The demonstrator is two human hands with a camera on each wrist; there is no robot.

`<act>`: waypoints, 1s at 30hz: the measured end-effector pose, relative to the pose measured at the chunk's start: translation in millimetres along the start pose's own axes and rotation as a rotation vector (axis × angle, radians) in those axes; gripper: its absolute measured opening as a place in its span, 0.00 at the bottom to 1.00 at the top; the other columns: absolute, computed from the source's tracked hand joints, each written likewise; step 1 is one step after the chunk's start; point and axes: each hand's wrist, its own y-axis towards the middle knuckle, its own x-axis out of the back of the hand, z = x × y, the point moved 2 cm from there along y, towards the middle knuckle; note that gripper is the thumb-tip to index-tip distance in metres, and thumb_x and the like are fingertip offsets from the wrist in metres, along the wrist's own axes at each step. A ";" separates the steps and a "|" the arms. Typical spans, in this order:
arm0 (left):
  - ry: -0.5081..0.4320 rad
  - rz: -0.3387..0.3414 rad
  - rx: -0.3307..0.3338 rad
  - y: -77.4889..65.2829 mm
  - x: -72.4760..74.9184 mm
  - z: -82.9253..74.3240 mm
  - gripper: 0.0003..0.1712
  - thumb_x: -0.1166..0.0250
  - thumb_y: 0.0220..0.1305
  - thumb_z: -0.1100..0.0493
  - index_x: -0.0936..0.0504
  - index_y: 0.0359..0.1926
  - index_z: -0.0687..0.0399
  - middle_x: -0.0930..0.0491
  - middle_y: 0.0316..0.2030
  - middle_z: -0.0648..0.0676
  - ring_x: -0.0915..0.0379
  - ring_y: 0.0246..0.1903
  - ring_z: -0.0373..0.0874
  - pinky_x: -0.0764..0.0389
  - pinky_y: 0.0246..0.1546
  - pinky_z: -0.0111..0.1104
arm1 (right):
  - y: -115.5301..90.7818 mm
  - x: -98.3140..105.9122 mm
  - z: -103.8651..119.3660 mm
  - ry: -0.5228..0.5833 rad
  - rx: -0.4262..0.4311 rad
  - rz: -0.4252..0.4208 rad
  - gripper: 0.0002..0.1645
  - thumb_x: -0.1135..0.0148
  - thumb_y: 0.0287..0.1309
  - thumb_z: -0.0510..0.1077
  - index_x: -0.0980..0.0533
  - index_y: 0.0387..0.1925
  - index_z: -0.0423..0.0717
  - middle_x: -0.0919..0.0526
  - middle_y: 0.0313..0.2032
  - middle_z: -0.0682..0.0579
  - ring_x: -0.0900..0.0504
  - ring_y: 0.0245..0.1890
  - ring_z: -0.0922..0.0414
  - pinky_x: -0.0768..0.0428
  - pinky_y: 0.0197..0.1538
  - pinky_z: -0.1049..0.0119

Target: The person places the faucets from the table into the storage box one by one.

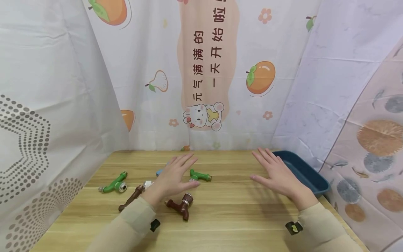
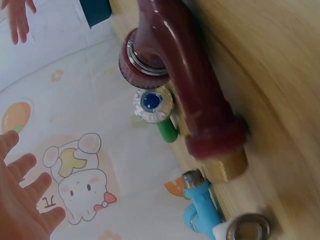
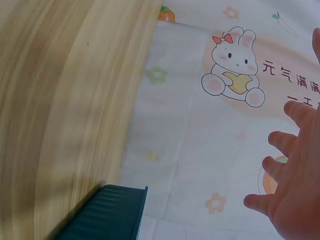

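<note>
My left hand [image 1: 171, 178] hovers with spread, straight fingers above a group of taps at the left of the table. Nearest to it lie a dark red tap [image 1: 181, 205] with a brass threaded end, a green tap [image 1: 200, 176] and a brown tap [image 1: 131, 198] partly under the forearm. Further left is another green tap [image 1: 114, 183]. A blue tap [image 2: 202, 205] shows in the left wrist view; the left hand mostly covers it in the head view. My right hand [image 1: 278, 176], fingers extended and holding nothing, is raised beside a dark teal tray [image 1: 324, 187].
The wooden table [image 1: 233, 224] is enclosed by printed curtains [image 1: 151, 115] at the back and both sides. The tray stands at the table's right edge, against the side curtain. Small black devices [image 1: 294, 228] are worn at both wrists.
</note>
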 end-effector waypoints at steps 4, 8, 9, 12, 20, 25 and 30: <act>-0.017 -0.014 -0.001 4.2 -0.6 -3.1 0.51 0.50 0.65 0.21 0.44 0.80 0.40 0.49 0.79 0.48 0.50 0.76 0.49 0.46 0.72 0.55 | -0.5 3.1 -1.4 0.011 -0.010 -0.006 0.54 0.41 0.66 0.70 0.51 0.82 0.55 0.52 0.79 0.41 0.58 0.78 0.39 0.54 0.72 0.31; -0.057 -0.018 0.022 8.5 -1.0 -6.3 0.51 0.50 0.66 0.21 0.45 0.81 0.39 0.48 0.79 0.48 0.46 0.74 0.53 0.46 0.72 0.55 | -1.9 6.1 -3.7 0.023 -0.024 -0.014 0.53 0.41 0.67 0.68 0.51 0.82 0.55 0.52 0.79 0.41 0.58 0.78 0.38 0.53 0.71 0.31; -0.069 -0.020 0.030 9.8 -1.6 -6.8 0.51 0.51 0.66 0.21 0.45 0.81 0.39 0.47 0.79 0.49 0.46 0.74 0.54 0.47 0.72 0.55 | -2.0 7.2 -4.8 0.025 -0.027 -0.017 0.52 0.41 0.67 0.68 0.51 0.82 0.54 0.52 0.79 0.40 0.57 0.78 0.38 0.52 0.71 0.31; -0.108 -0.036 0.046 14.0 -2.7 -7.8 0.49 0.49 0.67 0.23 0.45 0.81 0.40 0.46 0.78 0.50 0.45 0.74 0.54 0.45 0.72 0.55 | -1.7 11.3 -8.2 0.029 -0.038 -0.030 0.51 0.41 0.68 0.67 0.49 0.81 0.52 0.51 0.79 0.39 0.56 0.78 0.36 0.50 0.70 0.31; -0.183 -0.082 0.074 22.8 -4.4 -14.0 0.46 0.42 0.69 0.31 0.42 0.80 0.43 0.43 0.77 0.50 0.45 0.74 0.52 0.41 0.70 0.55 | -3.7 20.0 -20.4 0.053 -0.089 -0.091 0.47 0.40 0.68 0.65 0.42 0.79 0.51 0.48 0.78 0.40 0.51 0.76 0.35 0.44 0.66 0.29; -0.241 -0.068 0.119 26.2 -4.3 -22.3 0.45 0.45 0.70 0.29 0.44 0.80 0.39 0.45 0.78 0.47 0.45 0.74 0.52 0.36 0.67 0.57 | -6.2 22.2 -27.9 0.093 -0.133 -0.106 0.46 0.42 0.69 0.65 0.43 0.79 0.52 0.47 0.78 0.40 0.49 0.75 0.34 0.42 0.64 0.27; -0.306 -0.064 0.151 28.7 -6.7 -27.5 0.44 0.43 0.70 0.31 0.44 0.80 0.36 0.44 0.77 0.44 0.44 0.73 0.51 0.33 0.65 0.57 | -7.6 23.4 -36.1 0.123 -0.173 -0.114 0.47 0.42 0.69 0.65 0.44 0.80 0.49 0.46 0.77 0.37 0.46 0.74 0.32 0.41 0.64 0.28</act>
